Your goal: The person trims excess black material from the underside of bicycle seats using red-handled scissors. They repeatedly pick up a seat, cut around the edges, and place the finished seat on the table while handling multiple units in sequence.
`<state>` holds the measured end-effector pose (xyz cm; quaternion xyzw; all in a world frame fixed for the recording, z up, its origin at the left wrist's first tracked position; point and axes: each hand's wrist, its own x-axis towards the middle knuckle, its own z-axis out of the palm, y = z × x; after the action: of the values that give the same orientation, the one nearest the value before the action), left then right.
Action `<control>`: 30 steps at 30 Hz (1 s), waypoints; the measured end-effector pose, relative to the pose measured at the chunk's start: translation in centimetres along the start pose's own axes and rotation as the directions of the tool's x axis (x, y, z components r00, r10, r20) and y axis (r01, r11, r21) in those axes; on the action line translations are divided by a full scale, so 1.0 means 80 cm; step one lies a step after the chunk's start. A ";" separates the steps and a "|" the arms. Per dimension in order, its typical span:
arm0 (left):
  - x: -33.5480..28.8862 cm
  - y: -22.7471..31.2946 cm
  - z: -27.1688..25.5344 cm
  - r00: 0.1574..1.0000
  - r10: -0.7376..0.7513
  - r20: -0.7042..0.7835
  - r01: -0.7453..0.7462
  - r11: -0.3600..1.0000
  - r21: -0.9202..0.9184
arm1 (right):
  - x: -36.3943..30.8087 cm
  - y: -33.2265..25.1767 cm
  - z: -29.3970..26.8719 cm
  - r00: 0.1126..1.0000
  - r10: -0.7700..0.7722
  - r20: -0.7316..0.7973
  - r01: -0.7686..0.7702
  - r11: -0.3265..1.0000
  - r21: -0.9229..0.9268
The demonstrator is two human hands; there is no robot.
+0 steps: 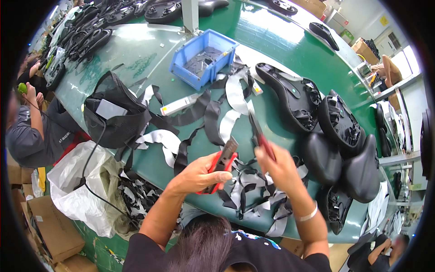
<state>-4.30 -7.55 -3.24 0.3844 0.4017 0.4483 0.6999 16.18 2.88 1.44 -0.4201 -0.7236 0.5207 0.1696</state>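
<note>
My left hand [197, 174] is closed around a red and grey utility knife [228, 150], its metal end pointing up and away from me. My right hand [282, 167], slightly blurred by motion, grips a red-handled tool with a long, dark, pointed blade [255, 121]; whether it is a knife or closed scissors I cannot tell. The two tools are apart, both above the green table [195, 206]. Black and white curved strips of material [211, 122] lie about and under my hands. A slim white box [180, 104] rests among the strips.
A blue bin [181, 71] with dark scraps stands beyond my hands. At left is a black bag [120, 127] with a cord. Black bicycle-type saddles [322, 156] crowd the right side. Below the left edge hangs a white plastic sack [84, 190]. Another person [34, 131] sits at far left.
</note>
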 end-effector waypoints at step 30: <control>0.285 0.074 0.064 0.767 0.317 -0.557 -0.281 0.948 0.152 | -0.102 0.099 -0.058 0.798 0.017 -0.603 0.328 0.826 0.458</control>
<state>4.73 14.72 -0.94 0.3106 0.5406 0.6367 0.4537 27.59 0.11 -2.22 -0.4298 -0.4924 0.5321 0.5382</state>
